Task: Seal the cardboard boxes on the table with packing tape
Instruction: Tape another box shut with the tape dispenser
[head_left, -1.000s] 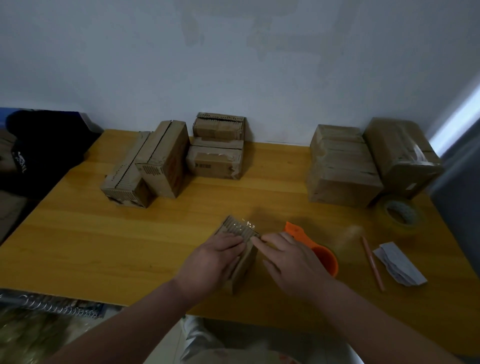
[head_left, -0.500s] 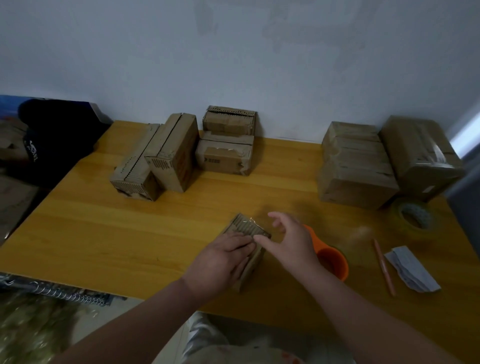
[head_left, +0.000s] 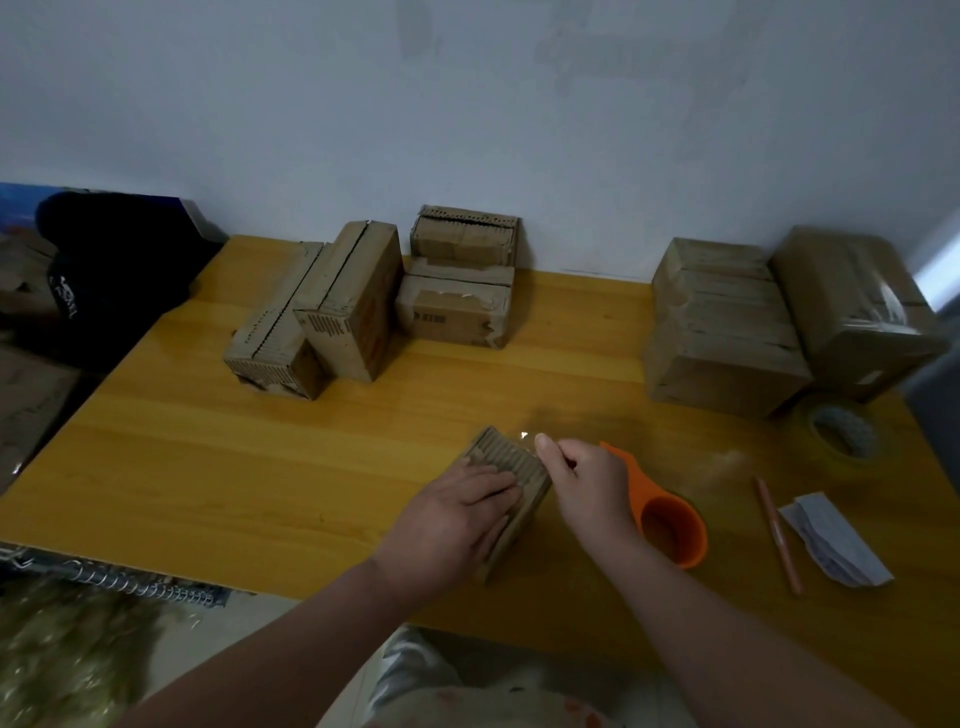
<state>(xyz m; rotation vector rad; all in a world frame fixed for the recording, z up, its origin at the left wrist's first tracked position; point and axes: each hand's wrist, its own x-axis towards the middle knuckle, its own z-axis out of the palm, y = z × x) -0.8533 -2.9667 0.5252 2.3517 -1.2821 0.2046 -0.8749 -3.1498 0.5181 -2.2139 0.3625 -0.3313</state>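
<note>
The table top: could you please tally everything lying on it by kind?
Cardboard boxes: 7, taking the large stepped block on the right as one
Orange tape dispenser: 1
Tape roll: 1
Pen or pencil: 1
Folded paper: 1
Total: 11

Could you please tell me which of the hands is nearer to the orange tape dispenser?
Right. The right hand sits directly beside the orange tape dispenser, overlapping its handle; the left hand rests on the small box further left.
</note>
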